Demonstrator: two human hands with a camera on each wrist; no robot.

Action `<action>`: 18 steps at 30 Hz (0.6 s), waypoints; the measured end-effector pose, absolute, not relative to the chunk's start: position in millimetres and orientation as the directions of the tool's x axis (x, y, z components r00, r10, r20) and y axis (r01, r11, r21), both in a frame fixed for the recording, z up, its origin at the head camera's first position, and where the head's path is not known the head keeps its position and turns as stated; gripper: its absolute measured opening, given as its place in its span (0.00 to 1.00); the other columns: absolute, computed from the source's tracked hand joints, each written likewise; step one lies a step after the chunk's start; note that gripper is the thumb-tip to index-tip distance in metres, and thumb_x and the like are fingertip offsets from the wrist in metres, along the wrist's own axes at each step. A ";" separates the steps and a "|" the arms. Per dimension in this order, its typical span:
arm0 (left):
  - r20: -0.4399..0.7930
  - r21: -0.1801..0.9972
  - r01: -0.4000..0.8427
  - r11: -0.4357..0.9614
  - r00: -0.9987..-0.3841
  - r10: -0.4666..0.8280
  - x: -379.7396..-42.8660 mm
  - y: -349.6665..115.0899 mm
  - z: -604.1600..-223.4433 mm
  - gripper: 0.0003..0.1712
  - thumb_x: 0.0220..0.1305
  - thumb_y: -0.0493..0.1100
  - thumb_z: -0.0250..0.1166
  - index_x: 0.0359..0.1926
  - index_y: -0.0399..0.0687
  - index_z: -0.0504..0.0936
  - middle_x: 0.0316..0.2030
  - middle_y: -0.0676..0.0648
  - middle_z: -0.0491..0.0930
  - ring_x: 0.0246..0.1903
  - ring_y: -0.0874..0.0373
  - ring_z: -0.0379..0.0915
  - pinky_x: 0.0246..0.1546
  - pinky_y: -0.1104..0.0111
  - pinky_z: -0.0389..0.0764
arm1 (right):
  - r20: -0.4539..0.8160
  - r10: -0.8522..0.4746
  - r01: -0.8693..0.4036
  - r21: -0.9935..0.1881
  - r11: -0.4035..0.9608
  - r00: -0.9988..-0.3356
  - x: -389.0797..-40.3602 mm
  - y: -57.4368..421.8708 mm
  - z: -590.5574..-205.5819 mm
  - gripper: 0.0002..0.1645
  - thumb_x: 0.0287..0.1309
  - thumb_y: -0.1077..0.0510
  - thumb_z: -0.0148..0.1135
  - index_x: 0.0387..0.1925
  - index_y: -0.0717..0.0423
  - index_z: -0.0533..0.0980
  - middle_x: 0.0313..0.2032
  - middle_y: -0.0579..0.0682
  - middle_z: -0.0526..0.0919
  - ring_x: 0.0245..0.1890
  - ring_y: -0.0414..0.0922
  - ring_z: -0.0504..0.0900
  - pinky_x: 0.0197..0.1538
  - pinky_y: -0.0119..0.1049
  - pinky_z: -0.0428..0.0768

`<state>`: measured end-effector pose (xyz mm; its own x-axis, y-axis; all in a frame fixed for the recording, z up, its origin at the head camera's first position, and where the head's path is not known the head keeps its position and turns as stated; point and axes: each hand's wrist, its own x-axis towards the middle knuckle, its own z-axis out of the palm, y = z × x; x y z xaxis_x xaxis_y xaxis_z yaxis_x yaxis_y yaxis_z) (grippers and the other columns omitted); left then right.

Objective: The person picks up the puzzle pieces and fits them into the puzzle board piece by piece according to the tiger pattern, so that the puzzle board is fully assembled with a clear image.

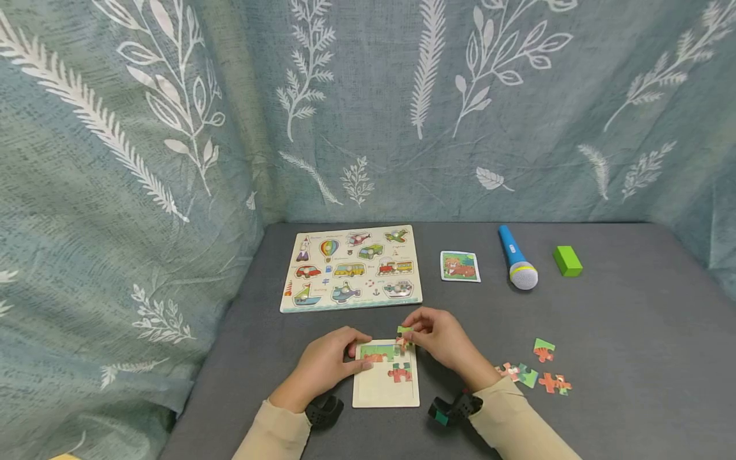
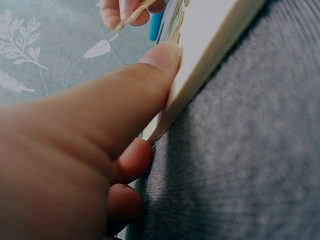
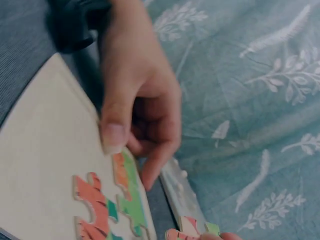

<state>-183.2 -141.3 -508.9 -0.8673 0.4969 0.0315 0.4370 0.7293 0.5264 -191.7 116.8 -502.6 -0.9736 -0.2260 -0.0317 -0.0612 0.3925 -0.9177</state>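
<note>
A pale wooden puzzle board [image 1: 385, 393] lies on the grey table with a few tiger jigsaw pieces set in its upper part. At its left edge my left hand [image 1: 330, 361] grips the board; in the left wrist view the thumb [image 2: 162, 55] lies on top and fingers curl at the side. Above the board's upper right corner, my right hand [image 1: 439, 338] pinches a green and orange puzzle piece [image 1: 404, 332]. That puzzle piece [image 3: 187, 227] shows only partly at the bottom of the right wrist view, with fingertips on it.
Several loose puzzle pieces [image 1: 554, 383] lie right of my right forearm. Behind the board are a vehicle peg puzzle [image 1: 351, 301], a tiger picture card [image 1: 460, 266], a blue toy microphone [image 1: 512, 246] and a green block [image 1: 568, 260]. A patterned curtain [image 1: 368, 128] borders the table.
</note>
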 end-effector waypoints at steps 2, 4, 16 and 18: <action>0.033 0.527 0.441 0.727 -0.865 0.501 -183.3 -141.7 -508.7 0.22 0.63 0.49 0.78 0.57 0.50 0.87 0.30 0.61 0.69 0.26 0.67 0.62 0.28 0.67 0.67 | -0.027 -0.236 -0.071 -0.916 0.395 -0.971 -191.3 114.7 -503.3 0.06 0.65 0.69 0.70 0.43 0.61 0.84 0.29 0.46 0.83 0.26 0.41 0.79 0.29 0.34 0.76; 0.036 0.528 0.442 0.725 -0.865 0.501 -183.0 -142.4 -508.6 0.22 0.64 0.50 0.78 0.56 0.50 0.87 0.30 0.61 0.68 0.26 0.67 0.62 0.28 0.67 0.66 | -0.029 -0.256 -0.067 -0.932 0.357 -0.966 -190.8 112.7 -503.4 0.11 0.67 0.71 0.66 0.49 0.64 0.83 0.31 0.48 0.82 0.26 0.42 0.81 0.30 0.34 0.80; 0.055 0.524 0.458 0.718 -0.859 0.509 -182.8 -144.1 -508.7 0.22 0.63 0.49 0.78 0.56 0.50 0.87 0.30 0.61 0.69 0.26 0.67 0.62 0.28 0.68 0.67 | 0.055 -0.323 -0.196 -0.884 0.424 -0.945 -166.0 89.5 -481.9 0.13 0.58 0.71 0.73 0.29 0.54 0.78 0.23 0.42 0.77 0.21 0.37 0.74 0.25 0.32 0.72; 0.061 0.529 0.457 0.715 -0.861 0.505 -183.2 -144.2 -509.3 0.21 0.63 0.48 0.78 0.55 0.50 0.87 0.30 0.61 0.69 0.26 0.68 0.62 0.28 0.68 0.67 | 0.062 -0.361 -0.223 -0.877 0.425 -0.930 -157.0 81.9 -478.3 0.14 0.58 0.72 0.73 0.29 0.54 0.77 0.23 0.42 0.77 0.20 0.35 0.76 0.23 0.31 0.72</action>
<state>-183.2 -144.2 -509.3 -0.8610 0.5050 0.0611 0.4570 0.7151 0.5289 -157.0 81.9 -478.3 -0.9303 -0.3614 0.0618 -0.2234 0.4251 -0.8771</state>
